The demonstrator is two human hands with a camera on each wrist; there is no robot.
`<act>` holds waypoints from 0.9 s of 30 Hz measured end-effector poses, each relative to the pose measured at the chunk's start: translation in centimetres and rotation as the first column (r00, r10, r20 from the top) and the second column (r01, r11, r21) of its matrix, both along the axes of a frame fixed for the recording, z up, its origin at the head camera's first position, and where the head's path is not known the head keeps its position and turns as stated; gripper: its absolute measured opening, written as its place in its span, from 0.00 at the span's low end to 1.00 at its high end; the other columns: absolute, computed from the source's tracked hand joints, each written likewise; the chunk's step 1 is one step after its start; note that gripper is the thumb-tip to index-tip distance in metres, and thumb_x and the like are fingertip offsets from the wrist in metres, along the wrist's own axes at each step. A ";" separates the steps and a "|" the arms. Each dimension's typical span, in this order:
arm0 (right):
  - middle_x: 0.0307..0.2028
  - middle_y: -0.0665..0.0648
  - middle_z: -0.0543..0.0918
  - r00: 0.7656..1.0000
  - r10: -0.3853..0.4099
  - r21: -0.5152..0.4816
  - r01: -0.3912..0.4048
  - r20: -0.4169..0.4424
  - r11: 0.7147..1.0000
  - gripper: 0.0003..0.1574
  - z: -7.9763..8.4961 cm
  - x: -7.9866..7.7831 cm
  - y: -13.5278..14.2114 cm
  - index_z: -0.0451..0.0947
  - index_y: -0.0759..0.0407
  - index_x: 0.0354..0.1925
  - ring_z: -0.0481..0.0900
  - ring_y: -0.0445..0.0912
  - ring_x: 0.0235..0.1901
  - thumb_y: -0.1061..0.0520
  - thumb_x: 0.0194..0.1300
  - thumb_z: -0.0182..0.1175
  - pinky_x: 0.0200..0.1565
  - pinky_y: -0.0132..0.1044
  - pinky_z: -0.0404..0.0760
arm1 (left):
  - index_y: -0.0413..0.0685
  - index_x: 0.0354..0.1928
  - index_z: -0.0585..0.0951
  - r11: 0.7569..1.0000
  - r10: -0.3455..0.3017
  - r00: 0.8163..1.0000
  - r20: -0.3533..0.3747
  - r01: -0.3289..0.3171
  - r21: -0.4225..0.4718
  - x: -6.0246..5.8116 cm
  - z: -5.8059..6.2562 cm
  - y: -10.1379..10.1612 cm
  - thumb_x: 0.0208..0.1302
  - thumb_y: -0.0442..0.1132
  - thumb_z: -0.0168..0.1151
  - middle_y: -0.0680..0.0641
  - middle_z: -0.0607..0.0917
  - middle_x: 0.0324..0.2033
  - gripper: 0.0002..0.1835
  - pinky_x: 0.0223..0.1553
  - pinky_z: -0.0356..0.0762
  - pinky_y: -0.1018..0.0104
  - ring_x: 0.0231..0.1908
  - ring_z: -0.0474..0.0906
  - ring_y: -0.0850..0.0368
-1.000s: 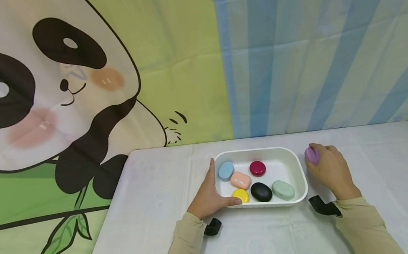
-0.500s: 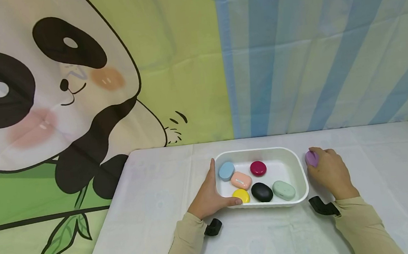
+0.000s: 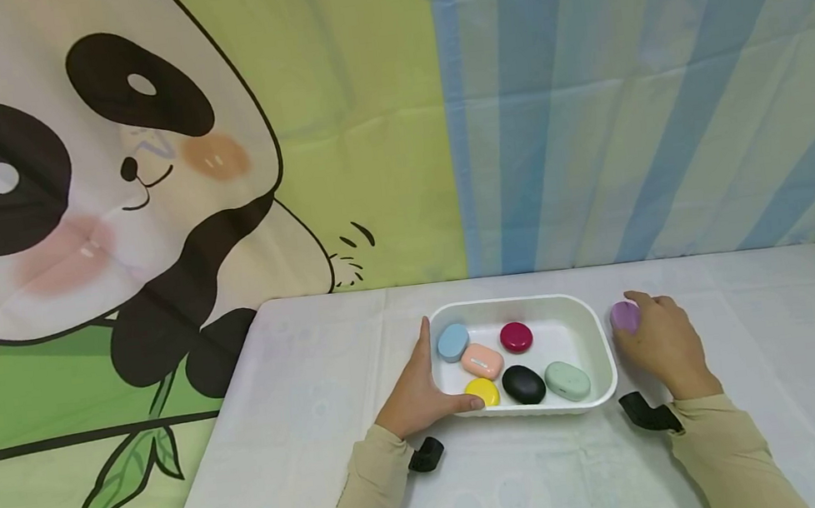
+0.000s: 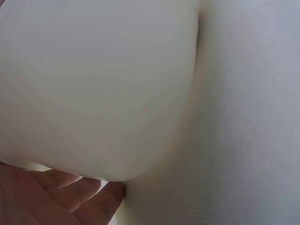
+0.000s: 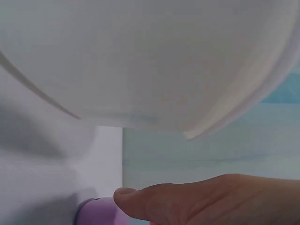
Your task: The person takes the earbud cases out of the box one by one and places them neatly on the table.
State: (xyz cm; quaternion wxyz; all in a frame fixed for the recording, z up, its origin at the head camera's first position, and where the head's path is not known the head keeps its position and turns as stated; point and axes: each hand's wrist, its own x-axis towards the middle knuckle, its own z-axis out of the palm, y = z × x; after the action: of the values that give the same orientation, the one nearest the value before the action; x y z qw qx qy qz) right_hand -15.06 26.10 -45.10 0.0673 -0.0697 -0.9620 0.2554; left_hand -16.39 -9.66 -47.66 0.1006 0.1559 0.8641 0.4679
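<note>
With my right hand (image 3: 662, 342) I grasp the purple piece (image 3: 625, 317) between thumb and fingers, just outside the back right corner of the tray (image 3: 561, 341), toward the back edge of the desk (image 3: 803, 343). Whether it touches the desk, I cannot tell. My left hand (image 3: 419, 395) grips the tray at its left end, with the thumb over the front edge, near the yellow piece (image 3: 481, 388).

The step in hand, I judge, is handling the purple piece while the tray is steadied. Six pieces lie in the tray. The next move seems to call for a secure pinch, enough height above the tray's right edge if I cross it, and a calm left hand.
</note>
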 end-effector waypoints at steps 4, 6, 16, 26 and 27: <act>0.55 0.85 0.69 1.000 -0.008 -0.007 0.008 -0.027 1.000 0.36 0.6 0.1 -0.3 0.68 0.73 0.64 0.69 0.79 0.51 0.56 0.63 0.60 0.40 0.71 0.76 | 0.56 0.81 0.33 1.000 -0.001 1.000 0.002 0.001 0.002 -0.1 -0.1 0.0 0.41 0.56 0.84 0.49 0.48 0.79 0.78 0.73 0.53 0.47 0.76 0.49 0.50; 0.56 0.85 0.68 0.999 -0.003 -0.008 0.003 -0.041 1.000 0.36 0.9 0.2 -0.4 0.68 0.73 0.65 0.69 0.79 0.51 0.57 0.62 0.61 0.40 0.71 0.76 | 0.56 0.81 0.33 1.000 -0.004 1.000 0.002 0.004 0.003 -0.1 -0.1 0.0 0.41 0.56 0.84 0.49 0.47 0.79 0.77 0.73 0.53 0.47 0.76 0.48 0.50; 0.57 0.85 0.68 0.992 0.032 -0.006 -0.033 -0.118 0.999 0.37 2.5 0.9 -1.2 0.69 0.72 0.65 0.68 0.79 0.53 0.58 0.62 0.65 0.44 0.73 0.72 | 0.56 0.81 0.34 1.000 -0.003 1.000 0.006 0.003 0.008 -0.1 -0.2 0.0 0.41 0.55 0.84 0.50 0.46 0.80 0.77 0.73 0.52 0.46 0.77 0.47 0.50; 0.60 0.83 0.67 0.991 0.064 -0.021 -0.067 -0.119 0.998 0.40 4.0 1.8 -2.4 0.68 0.71 0.67 0.66 0.78 0.56 0.58 0.61 0.69 0.47 0.74 0.71 | 0.55 0.81 0.34 1.000 -0.008 1.000 -0.006 0.008 0.007 -0.1 -0.2 0.0 0.41 0.56 0.84 0.49 0.46 0.80 0.77 0.73 0.52 0.45 0.77 0.47 0.49; 0.60 0.83 0.67 0.991 0.069 -0.023 -0.072 -0.114 0.997 0.40 4.2 1.9 -2.6 0.68 0.70 0.67 0.66 0.77 0.57 0.58 0.61 0.69 0.48 0.74 0.71 | 0.55 0.81 0.34 1.000 -0.007 1.000 -0.006 0.007 0.006 -0.1 -0.2 0.0 0.41 0.56 0.84 0.49 0.46 0.80 0.77 0.73 0.52 0.45 0.77 0.47 0.49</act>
State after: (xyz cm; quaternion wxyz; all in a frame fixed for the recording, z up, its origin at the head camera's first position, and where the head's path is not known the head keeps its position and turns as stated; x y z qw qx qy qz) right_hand -13.17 23.48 -40.91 0.1117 -0.0222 -0.9549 0.2742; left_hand -16.49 -9.68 -47.84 0.0994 0.1608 0.8625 0.4695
